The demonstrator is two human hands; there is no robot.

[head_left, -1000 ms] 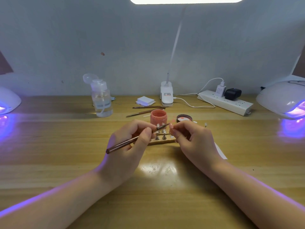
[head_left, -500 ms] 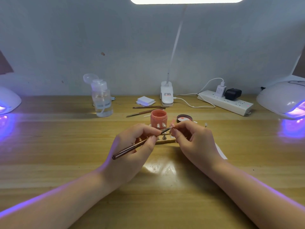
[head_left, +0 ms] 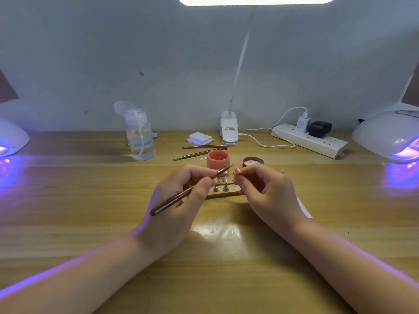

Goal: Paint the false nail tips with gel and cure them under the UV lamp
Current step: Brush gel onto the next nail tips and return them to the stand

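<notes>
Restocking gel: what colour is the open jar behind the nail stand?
Coral pink, the gel jar, clearest in the head view.

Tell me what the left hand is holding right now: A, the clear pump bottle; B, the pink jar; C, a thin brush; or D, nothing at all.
C: the left hand pinches a thin brush, whose tip points toward the small nail tip pinched by the right hand, while the pump bottle and the pink jar stand untouched on the table.
</notes>
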